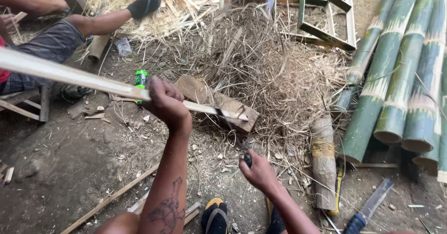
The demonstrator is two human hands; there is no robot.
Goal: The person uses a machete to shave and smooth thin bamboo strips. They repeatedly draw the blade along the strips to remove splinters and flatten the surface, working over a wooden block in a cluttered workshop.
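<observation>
Pale split bamboo strip (70, 75) is clenched in the left hand (165, 101), fingers wrapped tight. Its long axis runs from upper left down to the right, tip resting on a wooden chopping block (223, 104). Right hand (258, 171) is fisted around a dark tool handle (247, 159), below the block.

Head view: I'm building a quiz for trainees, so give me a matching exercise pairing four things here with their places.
Things:
1. slat
2. green poles
3. wood block
4. small green can

Places:
A. stacked at the right edge
B. under the slat's tip
C. gripped in the left hand
D. on the ground behind the slat

Pairs: 1-C, 2-A, 3-B, 4-D
</observation>
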